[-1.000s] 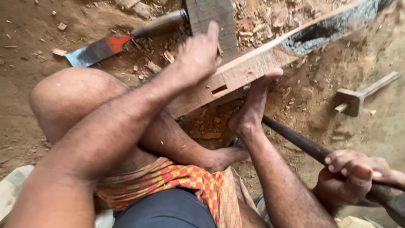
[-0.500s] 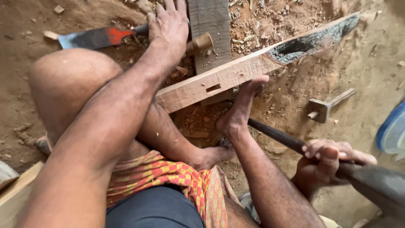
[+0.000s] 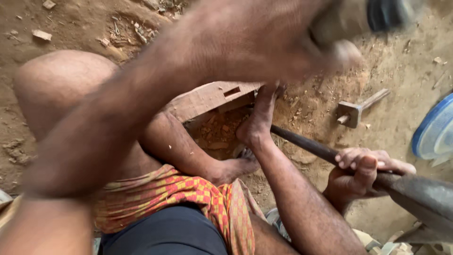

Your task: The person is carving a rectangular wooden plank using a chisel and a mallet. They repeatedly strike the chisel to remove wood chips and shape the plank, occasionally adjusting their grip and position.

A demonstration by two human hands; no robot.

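Right hand (image 3: 363,177) is wrapped tight around a dark rod (image 3: 306,144) low on the right. Left hand (image 3: 302,42) is blurred up top, grip unclear. Foot (image 3: 257,127) pins the notched plank (image 3: 207,99); blue lid (image 3: 436,130) at right edge.

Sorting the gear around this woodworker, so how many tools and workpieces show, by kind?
Long dark metal bar in the right hand: 1
Small mallet on the dirt: 1
Mortised wooden beam: 1
Blurred tool in the left hand: 1
Total: 4
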